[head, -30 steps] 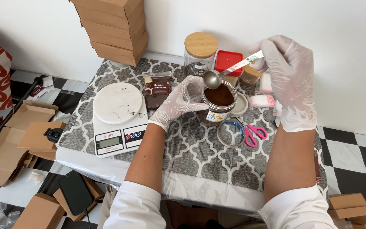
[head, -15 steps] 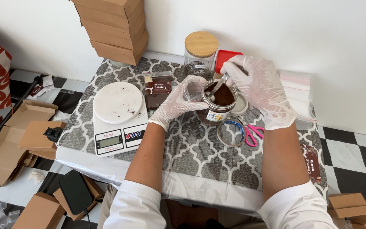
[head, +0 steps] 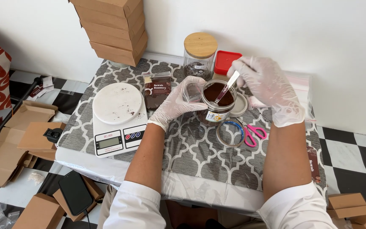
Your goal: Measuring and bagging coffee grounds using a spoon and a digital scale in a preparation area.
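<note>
Head view of a table (head: 191, 157) covered with a grey patterned cloth. Near the far middle stands an open glass jar (head: 217, 106) filled with dark brown powder. The gloved left hand (head: 178, 101) reaches to the jar's left side, its fingers (head: 195, 85) pinching a small clear plastic bag (head: 190, 91) held just beside the rim. The gloved right hand (head: 267, 87) hovers right of the jar, its fingers (head: 244, 72) pressed together around the handle of a metal spoon (head: 226, 88), whose bowl end dips into the powder. A white jar lid (head: 239, 106) lies touching the jar's right side. Near of the jar lie a roll of clear tape (head: 230, 133) and pink-handled scissors (head: 255, 132). To the left sits a white digital kitchen scale (head: 117, 116), with a brown printed pouch (head: 156, 90) just beside its far right corner. Farther back stand a jar with a wooden lid (head: 200, 55), a red container (head: 226, 62) and a stack of cardboard boxes (head: 113, 32).
</note>
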